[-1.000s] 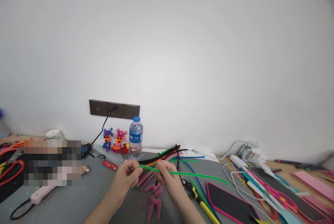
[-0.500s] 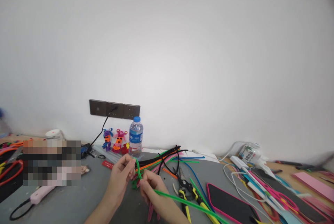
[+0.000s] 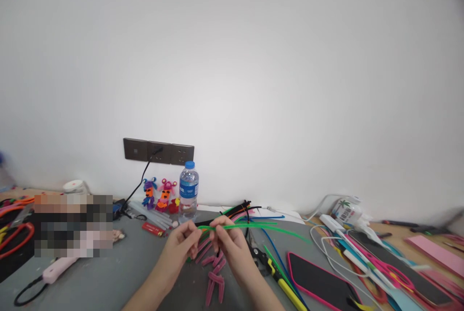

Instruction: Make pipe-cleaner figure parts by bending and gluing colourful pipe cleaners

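Note:
A green pipe cleaner (image 3: pixel 264 227) runs between both hands, and its long free end reaches out to the right above the table. My left hand (image 3: pixel 183 243) pinches it near its left end. Close beside it, my right hand (image 3: pixel 228 241) is closed on the same pipe cleaner with thumb and fingertips. Below the hands lies a bent pink pipe cleaner shape (image 3: pixel 216 277). Behind my right hand is a bundle of black, orange, pink and green pipe cleaners (image 3: pixel 241 209). Pliers with yellow handles (image 3: pixel 277 277) lie to the right, partly covered by my right forearm.
A water bottle (image 3: pixel 189 192) stands at the back beside small pipe cleaner figures (image 3: pixel 165 196). To the right are a pink-edged phone (image 3: pixel 321 282), pink scissors (image 3: pixel 391 275) and white cables (image 3: pixel 326 253). A pink glue gun (image 3: pixel 60 270) lies on the left, partly pixelated.
Both hands have moved slightly right, and the right hand has risen. The green pipe cleaner's free end has swung up from the lower right to nearly level. The pink shape is more exposed.

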Demonstrator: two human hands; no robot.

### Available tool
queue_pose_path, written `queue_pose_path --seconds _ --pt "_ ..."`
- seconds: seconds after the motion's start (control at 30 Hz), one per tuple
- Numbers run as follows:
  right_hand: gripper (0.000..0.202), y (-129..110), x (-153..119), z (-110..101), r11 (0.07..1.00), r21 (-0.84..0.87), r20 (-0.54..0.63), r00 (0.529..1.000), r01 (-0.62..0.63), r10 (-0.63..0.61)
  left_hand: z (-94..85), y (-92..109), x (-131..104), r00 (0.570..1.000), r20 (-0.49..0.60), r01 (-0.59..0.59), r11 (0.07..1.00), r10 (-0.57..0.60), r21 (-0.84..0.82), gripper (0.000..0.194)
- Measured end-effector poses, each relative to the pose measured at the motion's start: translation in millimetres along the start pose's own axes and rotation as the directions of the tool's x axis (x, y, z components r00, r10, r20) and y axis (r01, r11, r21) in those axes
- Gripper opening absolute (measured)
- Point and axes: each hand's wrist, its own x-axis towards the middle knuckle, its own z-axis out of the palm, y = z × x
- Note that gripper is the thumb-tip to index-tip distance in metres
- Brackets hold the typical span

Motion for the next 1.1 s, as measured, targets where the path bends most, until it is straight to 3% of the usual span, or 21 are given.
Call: queue_pose_path --seconds 0.1,0.2,0.3,0.43,0.57,0.73,0.83,0.97,1.1 --pt "0.046 -2 2 -2 0.995 0.099 -0.113 0.994 0.001 0.01 1.5 1 -2 0.99 0.119 0.066 0.994 -0.076 0.084 0.044" --pt "0.05 -4 5 -7 0.994 0.103 -0.135 0.991 0.033 -0.019 3.0 1 -6 0.96 0.234 0.123 0.984 -0.151 0.133 0.048" --pt "0.054 -1 5 -10 0.998 -0.047 -0.099 0.994 0.038 -0.042 4.4 -4 -8 0.917 0.334 0.158 0.967 -0.22 0.202 0.048" --pt "0.06 1 -1 -4 0.942 -0.333 -0.035 0.998 0.046 -0.061 4.3 -15 -9 0.889 0.37 0.152 0.937 -0.269 0.316 0.044" --pt "0.06 -3 -5 2 0.903 -0.424 0.022 0.998 0.067 -0.064 3.2 -17 -9 0.888 0.356 0.147 0.912 -0.292 0.382 0.046" --pt "0.052 -3 -2 -2 0.976 -0.215 0.011 1.0 0.027 -0.025 3.5 -8 -8 0.926 0.291 0.134 0.931 -0.239 0.339 0.049" --pt "0.046 0 1 -7 0.984 -0.167 -0.014 0.998 0.056 -0.059 2.3 -4 -5 0.954 0.236 0.109 0.946 -0.186 0.306 0.049" --pt "0.042 0 3 -12 0.972 -0.218 -0.035 0.994 0.089 -0.099 -0.3 0 0 0.99 0.112 0.06 0.969 -0.089 0.239 0.051" --pt "0.04 -2 3 -12 0.949 -0.288 -0.035 0.989 0.13 -0.146 -2.6 3 0 1.0 0.014 -0.02 0.98 0.018 0.196 0.051"
